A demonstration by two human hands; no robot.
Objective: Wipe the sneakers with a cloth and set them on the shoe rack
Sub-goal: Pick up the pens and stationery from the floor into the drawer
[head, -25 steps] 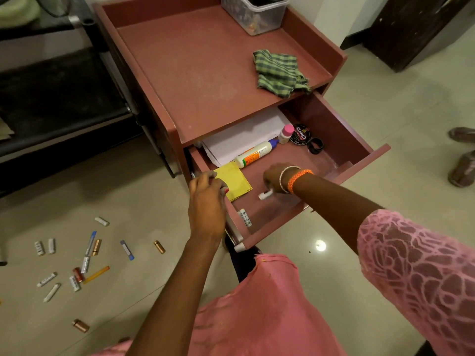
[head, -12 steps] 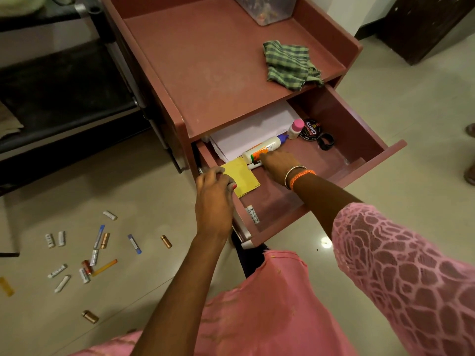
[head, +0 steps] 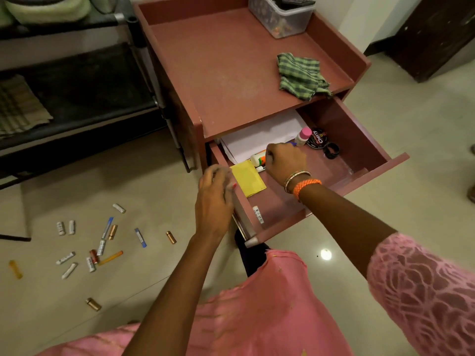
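Your cloth [head: 301, 76], green and checked, lies crumpled on the desk [head: 218, 73] top, up and to the right of both hands, close to the front edge above the open drawer [head: 334, 176]. Your right hand [head: 285, 160] is nearer; its fingers curl around a glue bottle [head: 257, 158] in the drawer. Your left hand [head: 214, 199] grips the drawer's left wall. The desk top around the cloth is bare. No sneakers show.
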